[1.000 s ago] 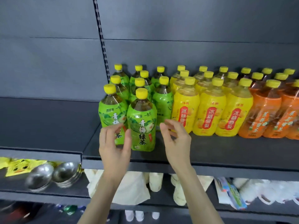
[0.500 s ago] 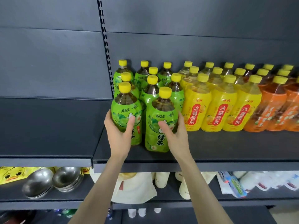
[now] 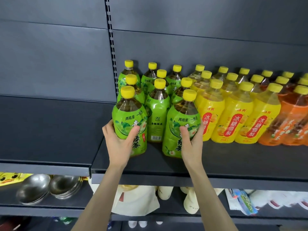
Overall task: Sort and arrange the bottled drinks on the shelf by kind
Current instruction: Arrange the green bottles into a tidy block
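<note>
STORE AISLE: At the left end of a dark shelf, your left hand wraps the lower body of the left front green tea bottle, thumb across the label and fingers curled round its outer side. Your right hand clamps the right front green tea bottle the same way. Both bottles stand upright at the front of the green group, with a third green bottle set back between them, its barcode side turned out. To the right stand the yellow-labelled bottles, then the orange-labelled bottles, each kind in its own block. Expect these full bottles to be heavy for one hand. The glossy wrap labels look slick, and the plastic walls will likely give a little under a squeeze. Your low hold on the wide body suits sliding them along the shelf. For lifting, a grip higher up, at the shoulder below the yellow cap, would probably be surer. Nudge gently, because the neighbours stand close-packed and could topple together.
</note>
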